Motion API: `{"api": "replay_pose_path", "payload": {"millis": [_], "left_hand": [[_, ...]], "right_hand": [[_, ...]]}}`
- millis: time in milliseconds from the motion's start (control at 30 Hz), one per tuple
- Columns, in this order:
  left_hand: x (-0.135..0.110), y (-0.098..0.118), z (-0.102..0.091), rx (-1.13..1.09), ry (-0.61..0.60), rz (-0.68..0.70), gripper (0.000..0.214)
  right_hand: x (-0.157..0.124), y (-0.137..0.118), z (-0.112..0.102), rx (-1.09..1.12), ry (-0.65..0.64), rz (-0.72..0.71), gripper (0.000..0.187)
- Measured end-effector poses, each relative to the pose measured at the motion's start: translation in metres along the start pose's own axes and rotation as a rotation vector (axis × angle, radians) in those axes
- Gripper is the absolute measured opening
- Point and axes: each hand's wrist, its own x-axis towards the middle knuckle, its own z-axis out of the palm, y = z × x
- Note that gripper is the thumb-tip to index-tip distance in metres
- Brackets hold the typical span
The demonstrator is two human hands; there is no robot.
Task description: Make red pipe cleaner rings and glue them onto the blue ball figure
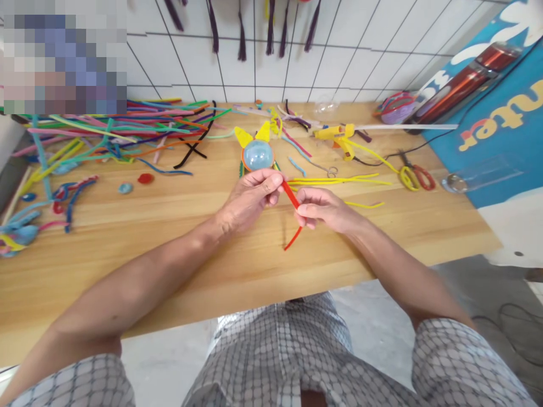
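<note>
From where I stand, the red pipe cleaner (pixel 291 195) is over the wooden table (pixel 237 265), its upper end pinched between thumb and fingers of the left hand (pixel 258 189), the right hand (pixel 320 209) clamped lower, a tail hanging free. It should be feather-light, fuzzy and bendable, best gripped close to each bend. The lettering (pixel 500 117) on the blue panel (pixel 509 175) seems to read "nter".
</note>
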Motion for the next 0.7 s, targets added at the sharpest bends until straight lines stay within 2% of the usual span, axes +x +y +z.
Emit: {"api": "replay_pose_path", "payload": {"millis": [167,400,533,700], "left_hand": [[-0.001,0.002,0.003,0.066,0.084,0.028,0.039],[-0.003,0.005,0.006,0.240,0.214,0.117,0.032],[-0.002,0.004,0.001,0.335,0.193,0.140,0.036],[0.000,0.004,-0.005,0.590,0.107,-0.013,0.024]], "right_hand": [[0.000,-0.002,-0.002,-0.112,0.053,-0.025,0.038],[-0.003,-0.007,-0.006,-0.350,0.194,-0.042,0.033],[-0.008,-0.010,-0.014,-0.559,0.314,-0.089,0.025],[-0.013,-0.014,-0.035,-0.973,0.410,-0.198,0.014]]}}
